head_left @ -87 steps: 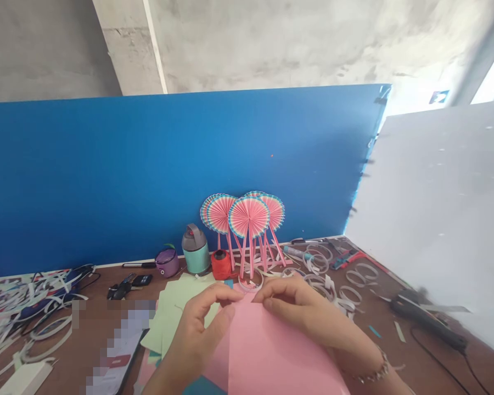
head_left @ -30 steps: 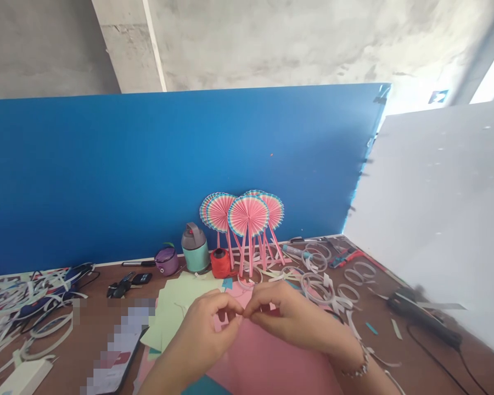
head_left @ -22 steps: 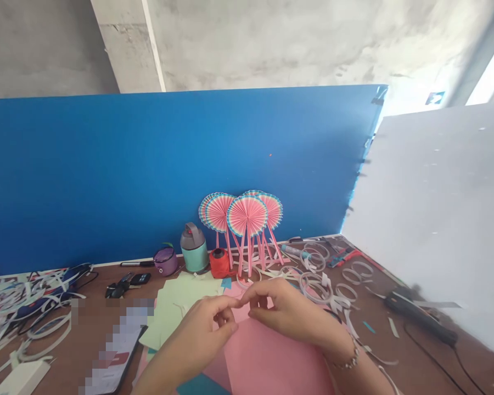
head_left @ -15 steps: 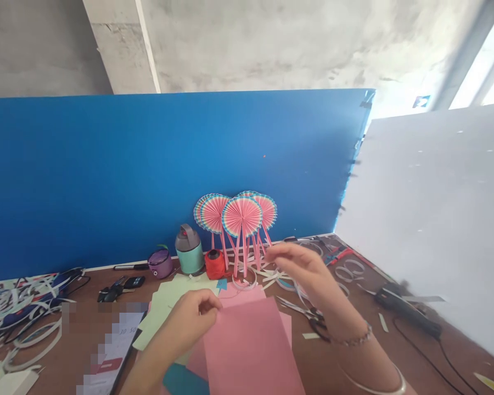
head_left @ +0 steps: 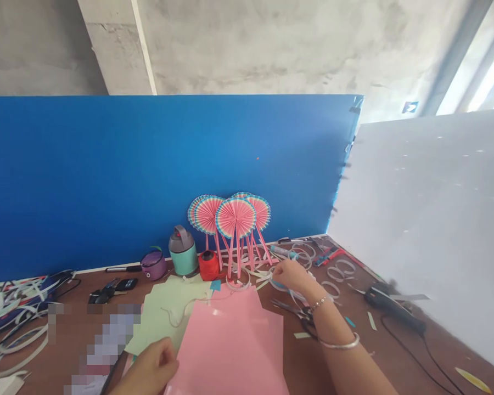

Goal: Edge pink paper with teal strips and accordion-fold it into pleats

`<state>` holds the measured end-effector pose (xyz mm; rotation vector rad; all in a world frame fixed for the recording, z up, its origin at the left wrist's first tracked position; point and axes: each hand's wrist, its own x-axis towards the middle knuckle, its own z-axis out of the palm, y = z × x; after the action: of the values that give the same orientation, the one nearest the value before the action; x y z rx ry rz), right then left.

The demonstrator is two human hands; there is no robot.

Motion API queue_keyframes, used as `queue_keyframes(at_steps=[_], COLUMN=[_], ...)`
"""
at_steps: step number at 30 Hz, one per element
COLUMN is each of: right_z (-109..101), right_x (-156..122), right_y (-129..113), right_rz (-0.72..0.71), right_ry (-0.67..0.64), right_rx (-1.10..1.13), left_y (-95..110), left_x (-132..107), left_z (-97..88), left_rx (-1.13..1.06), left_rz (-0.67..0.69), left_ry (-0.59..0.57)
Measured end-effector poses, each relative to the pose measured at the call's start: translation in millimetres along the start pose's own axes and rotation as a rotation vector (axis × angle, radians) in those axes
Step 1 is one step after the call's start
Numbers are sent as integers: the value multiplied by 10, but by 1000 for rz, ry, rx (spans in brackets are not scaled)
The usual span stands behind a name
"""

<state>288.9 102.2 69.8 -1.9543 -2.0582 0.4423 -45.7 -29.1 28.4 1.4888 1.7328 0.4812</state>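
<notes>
A pink paper sheet (head_left: 230,345) lies over a loose pile of pink and pale green sheets (head_left: 156,312). At its left edge my left hand (head_left: 154,365) is closed, thumb and fingers pinching the edge. My right hand (head_left: 292,275) reaches past the pile to the pale strips (head_left: 262,280) and rings of tape, fingers curled down. Whatever is between those fingertips is hidden. Scissors (head_left: 298,312) lie beside my right forearm. Behind the pile stand several round pleated paper fans (head_left: 236,218) in pink, cream and blue, on pink sticks.
A red spool (head_left: 209,266), a teal lidded flask (head_left: 184,255) and a purple pot (head_left: 153,265) line the blue partition (head_left: 148,164). A black glue gun (head_left: 395,307) with a cord is at right. Keys (head_left: 102,293), a phone and tangled white strips (head_left: 8,307) are at left.
My left hand has drawn back toward me and left, and the pink sheet now lies lower and flatter. My right hand has moved down onto the strips, its fingers curling. The view shifted slightly.
</notes>
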Motion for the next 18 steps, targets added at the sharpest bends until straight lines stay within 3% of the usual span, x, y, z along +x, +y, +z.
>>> queue_keyframes(at_steps=[4,8,12,18], right_z=[148,205,202,131], right_x=[-13,-16,49,68], right_y=[-90,-72,58,211], right_rz=[20,37,34,6], right_ry=[-40,-50,-90,-119], right_rx=[-145,-231,-235,-203], left_y=[0,216,472,590], left_x=[-147,-181,-103,139], left_z=[115,44,35,407], left_rx=[134,338,366,323], left_rz=[-59,-38,151,571], left_ry=[24,126,190,108])
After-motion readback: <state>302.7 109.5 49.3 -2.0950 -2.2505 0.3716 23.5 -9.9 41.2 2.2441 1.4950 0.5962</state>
